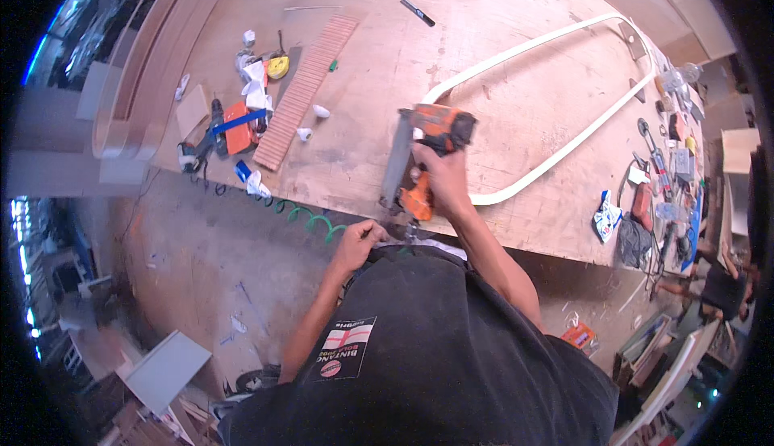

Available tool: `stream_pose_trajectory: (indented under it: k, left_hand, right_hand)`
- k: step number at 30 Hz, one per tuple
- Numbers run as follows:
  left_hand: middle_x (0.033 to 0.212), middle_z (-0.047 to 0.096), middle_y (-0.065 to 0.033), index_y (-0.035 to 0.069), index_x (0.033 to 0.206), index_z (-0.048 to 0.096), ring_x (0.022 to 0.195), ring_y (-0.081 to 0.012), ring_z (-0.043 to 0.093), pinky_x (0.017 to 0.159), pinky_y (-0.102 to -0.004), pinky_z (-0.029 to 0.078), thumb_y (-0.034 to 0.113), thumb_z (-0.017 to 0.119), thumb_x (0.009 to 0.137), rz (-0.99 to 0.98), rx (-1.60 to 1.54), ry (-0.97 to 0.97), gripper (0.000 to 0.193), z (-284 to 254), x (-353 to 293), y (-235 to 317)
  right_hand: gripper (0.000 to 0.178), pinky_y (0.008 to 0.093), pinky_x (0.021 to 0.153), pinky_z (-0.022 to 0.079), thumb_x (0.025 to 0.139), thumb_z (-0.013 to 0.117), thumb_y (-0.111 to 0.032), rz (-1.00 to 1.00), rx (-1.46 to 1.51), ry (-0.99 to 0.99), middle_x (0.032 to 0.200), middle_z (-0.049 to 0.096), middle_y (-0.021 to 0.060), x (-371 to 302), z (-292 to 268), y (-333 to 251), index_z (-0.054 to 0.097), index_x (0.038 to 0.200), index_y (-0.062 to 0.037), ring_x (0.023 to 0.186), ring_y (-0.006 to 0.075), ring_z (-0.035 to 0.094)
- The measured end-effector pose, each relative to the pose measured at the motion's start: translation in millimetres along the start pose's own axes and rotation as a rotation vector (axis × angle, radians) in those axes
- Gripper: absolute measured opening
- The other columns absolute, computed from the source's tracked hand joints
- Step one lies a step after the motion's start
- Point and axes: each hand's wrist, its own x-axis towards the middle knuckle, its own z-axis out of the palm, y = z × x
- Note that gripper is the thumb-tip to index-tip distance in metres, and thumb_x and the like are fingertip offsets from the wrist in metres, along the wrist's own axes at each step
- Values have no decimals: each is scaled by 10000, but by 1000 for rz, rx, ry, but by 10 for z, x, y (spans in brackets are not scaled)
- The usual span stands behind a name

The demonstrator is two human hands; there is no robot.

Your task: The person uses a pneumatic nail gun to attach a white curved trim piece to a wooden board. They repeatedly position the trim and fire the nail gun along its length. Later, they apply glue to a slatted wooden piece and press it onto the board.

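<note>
Right hand [442,174]: wrapped around the grip of an orange-and-black, hard-cased power nailer [442,120] with a long grey metal side; tool held over the near edge of the bench, some outlines blurred.

Left hand [363,240]: at the bench edge in front of the waist, beside the tool's lower end; fingers bent inward, thumb near forefinger. Whether they pinch anything cannot be told.

Handling, as judged: nailer rigid, fairly heavy, weight probably toward the bulky head; casing hard to dent, smooth parts possibly slippery. Best hold: the full grip, palm closed, free fingers clear of the metal nose.

Green coiled plastic hose [310,220]: hangs along the bench edge, running toward the left hand; its junction is hidden.

Long, rounded loop of pale, narrow strip [528,45]: lies right of the nailer; likely light, springy, liable to flex; best taken by both long sides.

Reddish-brown ribbed wooden panel [310,91]: lies left of the nailer; likely stiff, better lifted by its long edges.

Broad pale plywood bench [371,83]: beneath all these.
</note>
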Motion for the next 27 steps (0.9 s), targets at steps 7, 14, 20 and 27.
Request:
stream_pose_trajectory:
  k: [7, 14, 20, 27]
  left_hand:
    - [797, 699, -85, -16, 1062, 687, 823, -131, 670, 763, -304, 519, 205, 616, 1033, -50, 89, -199, 234, -485, 381, -16]
    - [808, 721, -115, -22, 1063, 702, 766, -178, 695, 708, -350, 531, 202, 621, 1018, 1, 97, -32, 242, -502, 902, -36]
    - [722, 676, -162, -4, 929, 681, 673, -294, 674, 654, -430, 501, 198, 645, 976, -143, 77, -28, 211, -401, 1098, -8]
    - [789, 685, -216, -13, 949, 686, 773, -418, 676, 711, -508, 502, 140, 660, 940, -129, 192, 58, 156, -381, 1208, -78]
  right_hand:
    - [289, 303, 465, 478, 850, 677, 40, 36, -204, -15, 799, 614, 46, 1116, 707, 577, 584, 1121, 1, 547, 147, 588]
    - [291, 304, 492, 518, 852, 703, -1, 121, -161, 11, 813, 649, 39, 1775, 812, 598, 633, 1134, -17, 617, 159, 636]
    - [338, 348, 727, 568, 914, 786, -265, 451, -572, -44, 987, 706, 29, 2054, 382, 542, 701, 1115, -7, 800, 198, 685]
    - [408, 335, 727, 536, 930, 713, -355, 359, -1119, -117, 893, 730, 95, 1996, 443, 254, 770, 1044, 32, 807, 191, 676]
